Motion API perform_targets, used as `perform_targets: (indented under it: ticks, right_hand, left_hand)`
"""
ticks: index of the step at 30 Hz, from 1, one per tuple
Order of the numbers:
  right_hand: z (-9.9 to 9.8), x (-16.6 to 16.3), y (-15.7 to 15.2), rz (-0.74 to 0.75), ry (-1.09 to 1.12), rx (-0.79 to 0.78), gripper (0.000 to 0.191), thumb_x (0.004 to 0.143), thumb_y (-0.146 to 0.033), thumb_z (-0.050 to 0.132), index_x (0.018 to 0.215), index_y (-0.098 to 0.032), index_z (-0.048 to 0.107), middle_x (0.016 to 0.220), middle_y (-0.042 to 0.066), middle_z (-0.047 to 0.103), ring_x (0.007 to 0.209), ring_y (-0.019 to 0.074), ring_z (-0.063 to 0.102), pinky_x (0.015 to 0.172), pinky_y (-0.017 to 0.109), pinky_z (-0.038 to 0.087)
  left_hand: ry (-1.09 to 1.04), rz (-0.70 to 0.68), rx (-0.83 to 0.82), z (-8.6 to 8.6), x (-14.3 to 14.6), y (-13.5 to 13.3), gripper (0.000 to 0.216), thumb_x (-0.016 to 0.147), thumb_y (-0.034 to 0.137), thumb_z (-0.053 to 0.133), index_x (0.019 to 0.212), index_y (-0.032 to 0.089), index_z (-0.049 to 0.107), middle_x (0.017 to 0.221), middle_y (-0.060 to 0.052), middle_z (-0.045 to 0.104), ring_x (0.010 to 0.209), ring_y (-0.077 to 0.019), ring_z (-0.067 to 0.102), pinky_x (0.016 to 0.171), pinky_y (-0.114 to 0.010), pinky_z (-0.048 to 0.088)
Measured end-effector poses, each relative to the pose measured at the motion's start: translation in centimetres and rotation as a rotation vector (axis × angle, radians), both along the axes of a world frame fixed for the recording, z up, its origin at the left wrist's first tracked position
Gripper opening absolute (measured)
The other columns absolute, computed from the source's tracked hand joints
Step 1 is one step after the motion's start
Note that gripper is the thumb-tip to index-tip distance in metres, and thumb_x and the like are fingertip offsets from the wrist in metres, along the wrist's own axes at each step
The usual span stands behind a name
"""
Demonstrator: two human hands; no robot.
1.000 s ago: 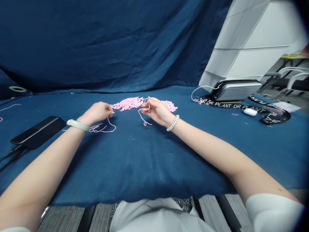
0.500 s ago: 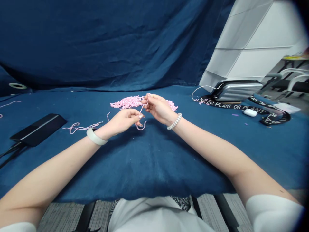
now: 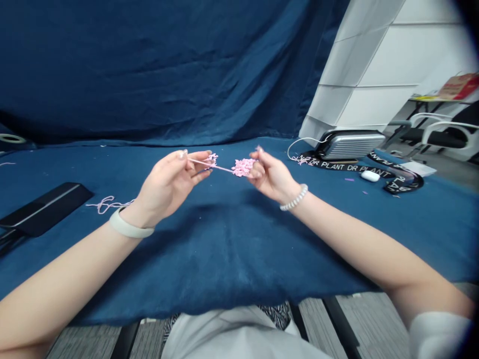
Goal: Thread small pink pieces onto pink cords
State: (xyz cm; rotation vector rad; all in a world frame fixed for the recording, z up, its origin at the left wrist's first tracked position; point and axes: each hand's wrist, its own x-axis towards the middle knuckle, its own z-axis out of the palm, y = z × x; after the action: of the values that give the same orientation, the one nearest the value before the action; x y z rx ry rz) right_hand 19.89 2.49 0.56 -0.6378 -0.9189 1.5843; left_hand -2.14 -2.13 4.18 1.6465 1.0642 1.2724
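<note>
My left hand (image 3: 164,184) pinches a strand of pink yarn (image 3: 221,168) between thumb and forefinger, its other fingers reaching to the right. The strand runs straight to a bumpy clump of pink yarnwork (image 3: 244,167), which my right hand (image 3: 272,175) grips with curled fingers. Some more of the pink yarnwork (image 3: 213,158) shows behind my left fingertips; whether it joins the clump, I cannot tell. Both hands are raised above the blue cloth, some distance apart.
On the blue cloth (image 3: 209,259), a black flat device (image 3: 47,207) and loose pink yarn (image 3: 107,203) lie at left. A silver ribbed case (image 3: 354,145), a black lettered lanyard (image 3: 337,167) and a small white case (image 3: 370,176) are at right.
My hands have moved apart, left hand leftward and right hand rightward. The slack strand is now straight, and the pink yarnwork that lay behind the hands is now held up between them.
</note>
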Motion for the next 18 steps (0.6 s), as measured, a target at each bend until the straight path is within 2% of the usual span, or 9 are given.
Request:
perform_targets:
  ticks: [3, 6, 10, 14, 18]
  right_hand:
    - [-3.0, 0.7, -2.4, 0.075, -0.077, -0.107, 0.02, 0.079, -0.037, 0.063, 0.073, -0.019, 0.056, 0.04, -0.01, 0.026, 0.038, 0.0055, 0.028, 0.047, 0.021, 0.04]
    - [-4.9, 0.8, -3.8, 0.118, -0.15, -0.138, 0.021, 0.073, -0.036, 0.068, 0.075, -0.017, 0.06, 0.041, -0.01, 0.028, 0.039, 0.0046, 0.028, 0.046, 0.021, 0.039]
    - [-5.5, 0.6, -3.8, 0.105, -0.238, -0.081, 0.023, 0.071, -0.038, 0.069, 0.078, -0.017, 0.063, 0.041, -0.009, 0.033, 0.039, 0.0055, 0.032, 0.049, 0.023, 0.042]
    - [-5.7, 0.7, -3.3, 0.062, -0.298, -0.023, 0.023, 0.072, -0.038, 0.067, 0.081, -0.017, 0.064, 0.045, -0.008, 0.04, 0.042, 0.0066, 0.039, 0.051, 0.024, 0.044]
    - [-5.8, 1.4, -2.6, -0.052, -0.556, 0.146, 0.025, 0.077, -0.04, 0.06, 0.08, -0.015, 0.065, 0.048, -0.006, 0.045, 0.042, 0.0062, 0.038, 0.045, 0.021, 0.034]
  left_hand:
    - [-0.011, -0.012, -0.089, 0.6, 0.7, -1.4, 0.041, 0.086, 0.054, 0.034, 0.076, 0.023, 0.059, 0.104, 0.001, 0.066, 0.109, -0.0275, 0.056, 0.082, -0.042, 0.049]
    - [-0.048, -0.009, -0.156, 0.6, 1.3, -2.1, 0.042, 0.088, 0.051, 0.03, 0.077, 0.023, 0.06, 0.102, 0.001, 0.066, 0.11, -0.0265, 0.055, 0.082, -0.04, 0.05]
    - [-0.21, -0.089, -0.231, -0.3, 1.4, -1.8, 0.027, 0.084, 0.046, 0.047, 0.082, 0.024, 0.062, 0.1, 0.001, 0.065, 0.104, -0.0209, 0.058, 0.077, -0.03, 0.053]
    - [-0.327, -0.2, -0.365, -1.5, 1.5, -1.2, 0.011, 0.074, 0.029, 0.066, 0.083, 0.022, 0.065, 0.094, -0.002, 0.065, 0.076, -0.0111, 0.061, 0.057, -0.018, 0.05]
    - [-0.402, -0.291, -0.558, -2.9, 2.0, -1.1, 0.028, 0.071, 0.013, 0.069, 0.098, 0.02, 0.066, 0.079, -0.002, 0.065, 0.056, -0.0045, 0.054, 0.047, -0.013, 0.044]
